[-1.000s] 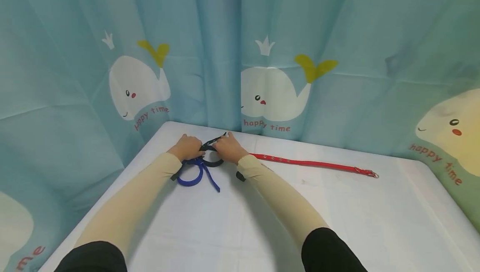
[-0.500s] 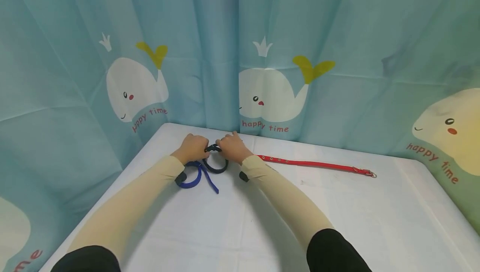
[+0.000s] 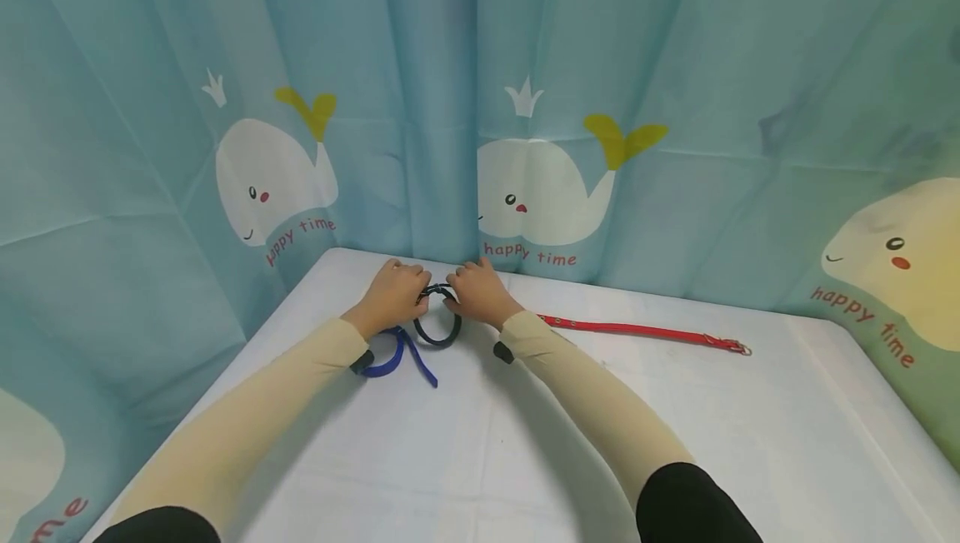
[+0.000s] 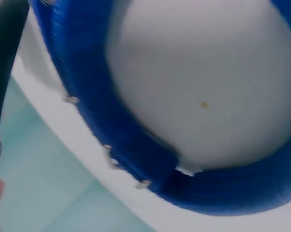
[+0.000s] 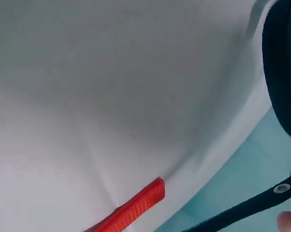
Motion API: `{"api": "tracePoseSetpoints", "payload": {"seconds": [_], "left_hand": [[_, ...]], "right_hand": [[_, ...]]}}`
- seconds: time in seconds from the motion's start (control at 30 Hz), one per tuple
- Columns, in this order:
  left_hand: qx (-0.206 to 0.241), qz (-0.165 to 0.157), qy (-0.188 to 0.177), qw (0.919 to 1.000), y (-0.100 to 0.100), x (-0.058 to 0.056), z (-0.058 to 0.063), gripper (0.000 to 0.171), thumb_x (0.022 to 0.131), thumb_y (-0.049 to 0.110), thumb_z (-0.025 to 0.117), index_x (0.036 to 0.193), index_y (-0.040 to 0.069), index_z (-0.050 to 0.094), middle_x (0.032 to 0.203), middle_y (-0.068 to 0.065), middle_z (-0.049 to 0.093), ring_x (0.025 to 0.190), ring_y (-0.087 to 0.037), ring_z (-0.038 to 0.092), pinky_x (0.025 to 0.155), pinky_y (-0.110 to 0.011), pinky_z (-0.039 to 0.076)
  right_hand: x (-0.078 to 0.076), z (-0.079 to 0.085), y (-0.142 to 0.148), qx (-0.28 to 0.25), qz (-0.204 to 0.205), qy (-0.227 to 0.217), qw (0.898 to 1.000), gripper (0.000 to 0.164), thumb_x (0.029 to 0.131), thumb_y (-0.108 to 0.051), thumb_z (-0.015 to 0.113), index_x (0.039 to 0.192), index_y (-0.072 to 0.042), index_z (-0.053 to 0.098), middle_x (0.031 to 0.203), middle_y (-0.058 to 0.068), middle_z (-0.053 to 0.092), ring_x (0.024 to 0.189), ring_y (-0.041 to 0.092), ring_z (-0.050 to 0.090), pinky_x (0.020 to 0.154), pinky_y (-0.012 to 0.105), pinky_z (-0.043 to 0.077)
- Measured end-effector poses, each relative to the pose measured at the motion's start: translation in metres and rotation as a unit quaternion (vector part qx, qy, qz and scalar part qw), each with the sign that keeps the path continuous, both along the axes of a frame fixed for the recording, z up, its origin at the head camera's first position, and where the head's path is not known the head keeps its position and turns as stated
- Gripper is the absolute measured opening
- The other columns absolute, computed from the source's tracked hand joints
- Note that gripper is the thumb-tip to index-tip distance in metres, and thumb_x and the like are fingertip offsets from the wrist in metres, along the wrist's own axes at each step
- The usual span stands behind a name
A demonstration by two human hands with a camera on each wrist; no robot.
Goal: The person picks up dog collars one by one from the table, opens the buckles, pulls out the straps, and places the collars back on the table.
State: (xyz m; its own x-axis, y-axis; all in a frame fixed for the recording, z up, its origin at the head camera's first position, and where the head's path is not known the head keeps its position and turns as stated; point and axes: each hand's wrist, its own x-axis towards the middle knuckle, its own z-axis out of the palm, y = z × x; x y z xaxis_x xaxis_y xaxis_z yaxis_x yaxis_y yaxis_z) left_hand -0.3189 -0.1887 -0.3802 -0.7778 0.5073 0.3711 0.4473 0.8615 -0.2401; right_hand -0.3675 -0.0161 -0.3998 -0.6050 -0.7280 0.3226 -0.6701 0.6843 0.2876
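Note:
A black collar hangs as a loop between my two hands near the far left corner of the table. My left hand grips it from the left, and my right hand holds it from the right. In the right wrist view, the collar's strap end, with a metal eyelet, passes between my right fingertips. Much of the buckle area is hidden by my fingers. Below my left hand lies a blue collar, curled into a ring with its tail out; metal fittings show on it.
A red collar with eyelets stretches out straight to the right, partly behind my right hand. The white table has its far edge close beyond my hands, with a blue whale-print curtain behind it.
Both hands have shifted slightly right with the black collar, away from the blue one. Its loop stands out more clearly, and the strap end that stuck up between my hands is no longer seen there.

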Motion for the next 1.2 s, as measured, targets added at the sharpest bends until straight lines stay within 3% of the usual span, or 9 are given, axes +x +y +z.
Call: {"api": "tracePoseSetpoints", "payload": {"seconds": [0.13, 0.27, 0.4, 0.53, 0.77, 1.0, 1.2], "left_hand": [[0.028, -0.008, 0.044, 0.9986, 0.005, 0.009, 0.004, 0.016, 0.077, 0.019, 0.069, 0.079, 0.007, 0.058, 0.069, -0.004, 0.059, 0.063, -0.02, 0.06, 0.072, -0.043, 0.048], [0.057, -0.008, 0.07, 0.9959, 0.013, 0.02, 0.011, 0.02, 0.077, 0.017, 0.07, 0.089, 0.003, 0.062, 0.075, -0.008, 0.061, 0.067, -0.022, 0.061, 0.072, -0.043, 0.048], [0.059, -0.01, 0.088, 0.9943, 0.021, 0.031, 0.018, 0.02, 0.077, 0.018, 0.07, 0.088, 0.002, 0.065, 0.077, -0.008, 0.061, 0.067, -0.022, 0.062, 0.075, -0.044, 0.048], [0.063, -0.018, 0.095, 0.9933, 0.027, 0.042, 0.023, 0.017, 0.079, 0.02, 0.072, 0.085, 0.005, 0.066, 0.078, -0.006, 0.06, 0.069, -0.022, 0.062, 0.08, -0.044, 0.048], [0.101, -0.055, 0.116, 0.9866, 0.04, 0.062, 0.032, 0.019, 0.08, 0.022, 0.074, 0.092, 0.009, 0.066, 0.091, -0.006, 0.064, 0.084, -0.021, 0.064, 0.088, -0.044, 0.048], [0.126, -0.088, 0.102, 0.9828, 0.054, 0.083, 0.044, 0.024, 0.08, 0.024, 0.074, 0.097, 0.009, 0.065, 0.088, -0.004, 0.071, 0.083, -0.016, 0.066, 0.096, -0.046, 0.046], [0.151, -0.133, 0.127, 0.9714, 0.066, 0.095, 0.046, 0.025, 0.075, 0.025, 0.079, 0.094, 0.013, 0.068, 0.084, 0.001, 0.069, 0.08, -0.013, 0.063, 0.092, -0.042, 0.047]], "right_hand": [[0.007, 0.005, 0.01, -0.046, 0.034, 0.026, 0.998, 0.022, 0.084, -0.034, 0.066, 0.079, -0.013, 0.064, 0.073, -0.001, 0.065, 0.069, 0.017, 0.057, 0.068, 0.034, 0.04], [0.016, 0.012, 0.021, -0.1, 0.065, 0.071, 0.99, 0.017, 0.084, -0.027, 0.067, 0.08, -0.011, 0.061, 0.074, 0.001, 0.065, 0.069, 0.017, 0.06, 0.075, 0.039, 0.046], [0.024, 0.019, 0.031, -0.132, 0.085, 0.103, 0.982, 0.017, 0.082, -0.026, 0.07, 0.085, -0.011, 0.063, 0.079, 0.002, 0.066, 0.076, 0.018, 0.063, 0.083, 0.043, 0.048], [0.038, 0.027, 0.043, -0.144, 0.1, 0.09, 0.98, 0.021, 0.08, -0.028, 0.073, 0.091, -0.012, 0.066, 0.08, 0.001, 0.064, 0.078, 0.018, 0.061, 0.084, 0.044, 0.048], [0.063, 0.044, 0.074, -0.164, 0.113, 0.065, 0.978, 0.018, 0.077, -0.025, 0.077, 0.089, -0.014, 0.068, 0.077, -0.001, 0.057, 0.073, 0.015, 0.055, 0.071, 0.035, 0.045], [0.09, 0.061, 0.113, -0.18, 0.093, 0.043, 0.978, 0.024, 0.073, -0.021, 0.08, 0.088, -0.012, 0.063, 0.08, -0.001, 0.066, 0.08, 0.017, 0.063, 0.084, 0.042, 0.048], [0.107, 0.064, 0.139, -0.183, 0.072, 0.013, 0.98, 0.026, 0.073, -0.021, 0.08, 0.092, -0.013, 0.065, 0.078, -0.003, 0.068, 0.076, 0.013, 0.063, 0.088, 0.042, 0.045]]}}
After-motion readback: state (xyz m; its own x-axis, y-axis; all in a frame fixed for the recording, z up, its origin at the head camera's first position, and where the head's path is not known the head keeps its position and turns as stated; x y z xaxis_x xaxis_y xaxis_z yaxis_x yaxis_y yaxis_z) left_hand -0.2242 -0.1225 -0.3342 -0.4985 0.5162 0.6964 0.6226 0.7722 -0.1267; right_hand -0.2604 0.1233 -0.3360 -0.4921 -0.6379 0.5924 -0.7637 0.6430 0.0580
